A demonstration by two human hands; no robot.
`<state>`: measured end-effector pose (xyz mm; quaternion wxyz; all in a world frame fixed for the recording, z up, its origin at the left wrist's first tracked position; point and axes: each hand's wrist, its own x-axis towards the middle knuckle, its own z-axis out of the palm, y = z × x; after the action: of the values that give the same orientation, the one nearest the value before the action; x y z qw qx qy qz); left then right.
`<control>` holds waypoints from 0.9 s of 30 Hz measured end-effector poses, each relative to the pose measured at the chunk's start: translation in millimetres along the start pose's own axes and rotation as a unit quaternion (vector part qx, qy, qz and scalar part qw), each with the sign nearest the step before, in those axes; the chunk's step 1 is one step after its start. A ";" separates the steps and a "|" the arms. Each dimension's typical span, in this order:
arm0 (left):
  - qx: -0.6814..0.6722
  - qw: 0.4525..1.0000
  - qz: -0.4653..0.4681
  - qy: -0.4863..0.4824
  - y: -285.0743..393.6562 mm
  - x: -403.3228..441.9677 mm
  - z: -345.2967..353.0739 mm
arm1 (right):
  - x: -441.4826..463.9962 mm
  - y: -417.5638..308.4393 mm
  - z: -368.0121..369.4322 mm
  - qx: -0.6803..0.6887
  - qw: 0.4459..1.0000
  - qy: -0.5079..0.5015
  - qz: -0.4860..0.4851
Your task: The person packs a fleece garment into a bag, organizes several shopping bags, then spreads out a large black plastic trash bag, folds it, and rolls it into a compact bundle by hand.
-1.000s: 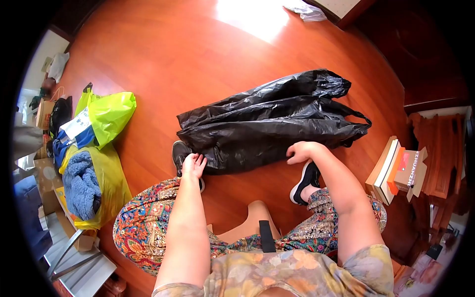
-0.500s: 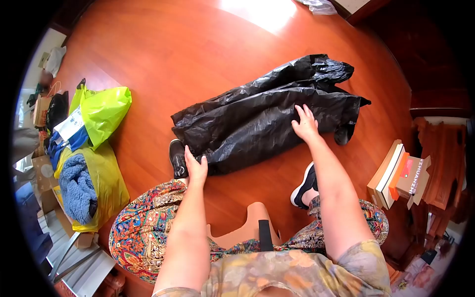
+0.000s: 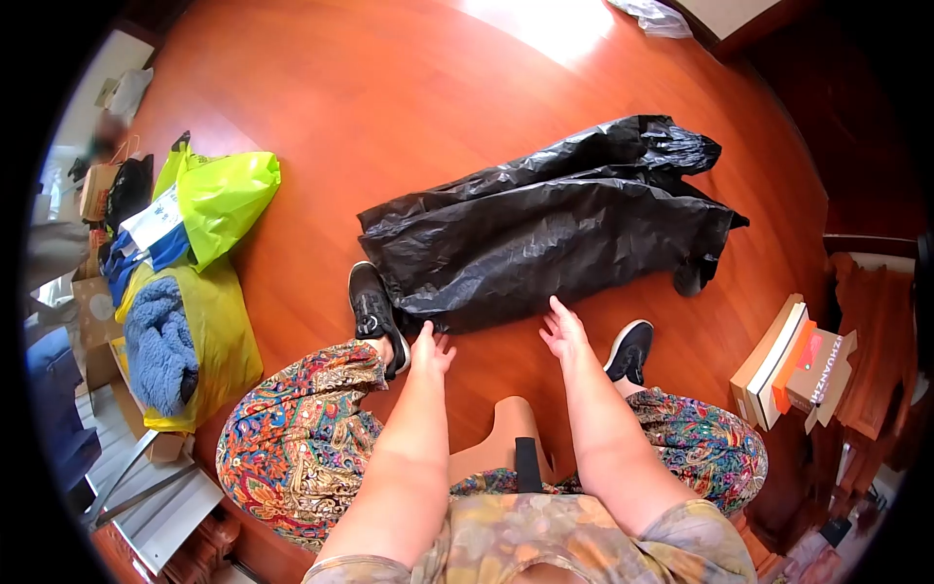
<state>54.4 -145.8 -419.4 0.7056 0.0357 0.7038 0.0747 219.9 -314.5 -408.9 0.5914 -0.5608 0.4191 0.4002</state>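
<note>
Closest in is the person's floral shirt (image 3: pixel 584 530), and beyond it paisley-patterned trousers (image 3: pixel 292 438) cover two widely parted knees. Between the legs sits a tan, curved piece (image 3: pixel 511 426) with a black strap (image 3: pixel 526 465) over it.

The left hand (image 3: pixel 433 352) is just short of the near edge of a black plastic bag (image 3: pixel 545 248), toward that edge's left end; its fingers are loosely spread. The right hand (image 3: pixel 564 331) is farther right along the same edge, its fingers wide apart, the foremost fingertip overlapping the plastic. Whether either hand touches it, I cannot tell.

The left shoe (image 3: pixel 372 307) stands just beside the bag's left end, the right shoe (image 3: pixel 632 348) near its near edge. The bag lies creased and flattened across the middle of the wooden floor (image 3: pixel 321 146), slanting away to a bunched far right corner.

Along the floor's left edge, a yellow plastic bag (image 3: pixel 226 341) holds blue fleece (image 3: pixel 161 341), with a lime-green plastic bag (image 3: pixel 233 200) behind it. By the right edge is a brown carton (image 3: pixel 817 370) with white lettering. At the far edge, right of a bright glare, lies a crumpled translucent bag (image 3: pixel 657 18).
</note>
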 end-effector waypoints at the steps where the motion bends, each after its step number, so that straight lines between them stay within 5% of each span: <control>1: -0.020 1.000 -0.018 -0.012 0.1 2.2 1.5 | 7.8 1.1 7.9 0.006 0.999 0.013 0.029; 3: -0.027 0.998 -0.039 -0.029 0.7 0.6 5.5 | 13.7 -1.7 24.2 0.010 0.998 0.021 0.057; 6: -0.020 0.999 -0.029 0.014 2.2 -8.7 8.8 | 8.2 -11.7 40.8 0.195 0.974 -0.047 0.108; 8: -0.046 0.998 -0.034 0.003 4.4 2.1 0.8 | 4.0 -18.8 45.2 0.202 0.975 -0.069 0.058; 14: -0.122 0.965 0.086 -0.217 27.4 -24.8 -8.6 | -56.1 -60.5 23.4 0.080 0.991 -0.082 -0.066; 16: -0.113 0.988 0.021 -0.108 39.6 -8.0 -23.4 | -63.9 -65.3 7.6 0.048 0.993 -0.066 -0.081; 17: -0.008 0.980 0.168 -0.103 40.3 -0.4 -28.5 | -69.4 -67.6 -0.5 0.039 0.994 -0.061 -0.088; 20: 0.164 0.969 0.160 -0.088 56.7 -26.5 -25.5 | -78.8 -69.8 -25.3 0.002 0.995 -0.033 -0.095; 24: 0.040 0.949 0.045 -0.309 69.7 -116.2 0.6 | -81.3 -65.7 -41.5 0.047 0.994 -0.053 -0.089; 27: 0.196 0.924 0.128 -0.302 60.2 -127.0 11.0 | -103.0 -62.2 -37.8 -0.030 0.991 0.020 -0.130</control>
<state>62.3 -105.6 -284.4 0.8481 0.2841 0.4470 0.0109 243.0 -355.7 -292.0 0.6131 -0.6358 0.3423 0.3207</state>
